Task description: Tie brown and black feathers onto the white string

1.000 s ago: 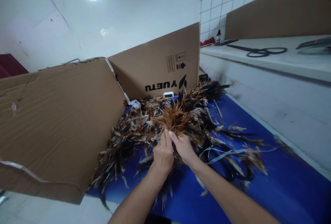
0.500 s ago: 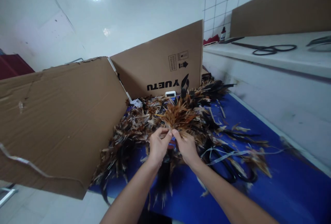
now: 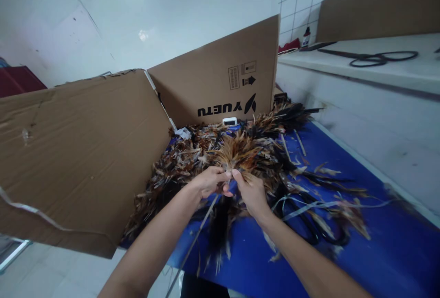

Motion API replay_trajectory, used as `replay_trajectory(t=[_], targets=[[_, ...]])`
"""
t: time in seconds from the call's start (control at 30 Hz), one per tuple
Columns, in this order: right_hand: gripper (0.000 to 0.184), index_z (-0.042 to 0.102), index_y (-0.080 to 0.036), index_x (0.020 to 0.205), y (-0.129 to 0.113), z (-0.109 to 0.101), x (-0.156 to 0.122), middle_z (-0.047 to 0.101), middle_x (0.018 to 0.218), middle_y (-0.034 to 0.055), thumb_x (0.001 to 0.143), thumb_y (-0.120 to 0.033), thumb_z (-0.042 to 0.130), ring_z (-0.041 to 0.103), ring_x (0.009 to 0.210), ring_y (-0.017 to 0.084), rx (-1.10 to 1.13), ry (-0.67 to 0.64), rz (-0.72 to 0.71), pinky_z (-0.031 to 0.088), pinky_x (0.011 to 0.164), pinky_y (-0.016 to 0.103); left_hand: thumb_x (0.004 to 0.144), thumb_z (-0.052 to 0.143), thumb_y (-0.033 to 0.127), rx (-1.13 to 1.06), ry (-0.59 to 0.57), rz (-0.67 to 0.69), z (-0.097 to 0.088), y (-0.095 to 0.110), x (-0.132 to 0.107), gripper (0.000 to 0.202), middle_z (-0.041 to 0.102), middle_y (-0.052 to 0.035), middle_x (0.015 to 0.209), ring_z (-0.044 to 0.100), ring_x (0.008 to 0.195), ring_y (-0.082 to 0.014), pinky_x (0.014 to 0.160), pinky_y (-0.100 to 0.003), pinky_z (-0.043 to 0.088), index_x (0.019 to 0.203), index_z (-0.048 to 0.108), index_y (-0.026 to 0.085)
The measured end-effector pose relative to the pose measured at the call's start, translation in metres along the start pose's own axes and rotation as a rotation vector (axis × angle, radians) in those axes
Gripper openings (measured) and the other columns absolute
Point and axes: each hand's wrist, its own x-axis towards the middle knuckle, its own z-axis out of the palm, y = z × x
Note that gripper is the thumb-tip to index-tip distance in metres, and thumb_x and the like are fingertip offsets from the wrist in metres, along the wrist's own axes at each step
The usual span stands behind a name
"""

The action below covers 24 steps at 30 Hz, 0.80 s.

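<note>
My left hand (image 3: 211, 180) and my right hand (image 3: 252, 192) meet over the middle of the pile, both closed on the base of a bunch of brown feathers (image 3: 239, 149). Its tips fan out away from me. From beneath my left hand a thin pale strip (image 3: 196, 238) runs down toward the table's near edge; its upper end is hidden by the fingers. Black and brown feathers (image 3: 185, 160) lie heaped around and behind both hands. A darker clump of feathers (image 3: 220, 227) hangs below them on the blue tabletop (image 3: 374, 247).
Cardboard panels (image 3: 79, 151) wall off the left and back. A small white device (image 3: 230, 121) stands behind the pile. Black-handled scissors (image 3: 309, 224) and a clear ribbon (image 3: 302, 208) lie to the right. More scissors (image 3: 374, 57) and a small bottle (image 3: 306, 36) are on the white ledge.
My left hand has turned, its forearm swinging out to the left, and the pale strip now shows below it. My right hand keeps its hold on the feathers. The view has shifted slightly.
</note>
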Motion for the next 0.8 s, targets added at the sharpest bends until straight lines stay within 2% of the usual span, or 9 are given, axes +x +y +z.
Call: replay_trajectory(t=[0.13, 0.2, 0.27, 0.4, 0.53, 0.63, 0.8], targets=[[0.033, 0.066, -0.015, 0.066, 0.003, -0.004, 0.005, 0.066, 0.064, 0.0044, 0.079, -0.042, 0.055, 0.057, 0.062, 0.017, 0.036, -0.1, 0.045, 0.044, 0.06, 0.027, 0.061, 0.071, 0.047, 0.112, 0.043, 0.036, -0.003, -0.004, 0.001, 0.042, 0.032, 0.0111, 0.046, 0.03, 0.038, -0.0013, 0.041, -0.021, 0.046, 0.062, 0.043, 0.015], [0.03, 0.067, -0.014, 0.067, 0.003, -0.005, 0.007, 0.067, 0.068, 0.0054, 0.075, -0.041, 0.059, 0.058, 0.064, 0.018, 0.057, -0.141, 0.078, 0.044, 0.061, 0.028, 0.065, 0.067, 0.047, 0.181, 0.079, 0.048, -0.002, -0.01, 0.002, 0.04, 0.027, 0.0122, 0.043, 0.025, 0.037, -0.0016, 0.042, -0.024, 0.047, 0.06, 0.041, 0.016], [0.03, 0.065, -0.014, 0.062, 0.001, -0.006, 0.008, 0.064, 0.061, 0.0043, 0.071, -0.042, 0.062, 0.054, 0.059, 0.016, 0.098, -0.177, 0.145, 0.042, 0.056, 0.027, 0.073, 0.059, 0.043, 0.286, 0.136, 0.067, -0.002, -0.015, 0.002, 0.035, 0.026, 0.0116, 0.04, 0.025, 0.035, -0.0028, 0.042, -0.023, 0.044, 0.059, 0.041, 0.017], [0.03, 0.06, -0.015, 0.06, -0.007, -0.006, 0.005, 0.048, 0.044, -0.0037, 0.064, -0.043, 0.068, 0.04, 0.042, 0.009, 0.326, -0.257, 0.334, 0.031, 0.041, 0.022, 0.081, 0.045, 0.034, 0.597, 0.316, 0.146, -0.002, -0.023, 0.005, 0.027, 0.034, 0.0079, 0.042, 0.035, 0.036, -0.0067, 0.041, -0.02, 0.033, 0.06, 0.045, 0.017], [0.034, 0.05, -0.017, 0.057, -0.012, -0.005, 0.002, 0.027, 0.038, -0.0123, 0.057, -0.041, 0.074, 0.019, 0.033, 0.003, 0.507, -0.221, 0.526, 0.013, 0.033, 0.018, 0.083, 0.042, 0.027, 0.9, 0.38, 0.277, 0.001, -0.022, 0.003, 0.028, 0.045, 0.0033, 0.051, 0.046, 0.051, -0.0098, 0.054, -0.022, 0.036, 0.058, 0.047, 0.016], [0.035, 0.045, -0.018, 0.055, -0.011, -0.004, 0.002, 0.027, 0.037, -0.0129, 0.054, -0.037, 0.075, 0.019, 0.032, 0.002, 0.556, -0.186, 0.548, 0.012, 0.031, 0.017, 0.085, 0.038, 0.022, 1.077, 0.431, 0.342, 0.008, -0.023, -0.002, 0.026, 0.057, -0.0018, 0.063, 0.053, 0.063, -0.0126, 0.063, -0.024, 0.039, 0.064, 0.051, 0.016], [0.033, 0.04, -0.02, 0.051, -0.012, -0.001, 0.002, 0.027, 0.034, -0.0129, 0.052, -0.032, 0.071, 0.02, 0.029, 0.002, 0.574, -0.095, 0.605, 0.014, 0.028, 0.017, 0.088, 0.031, 0.017, 1.302, 0.51, 0.356, 0.022, -0.03, -0.005, 0.026, 0.063, -0.0108, 0.087, 0.061, 0.079, -0.0193, 0.07, -0.028, 0.044, 0.096, 0.055, 0.012]])
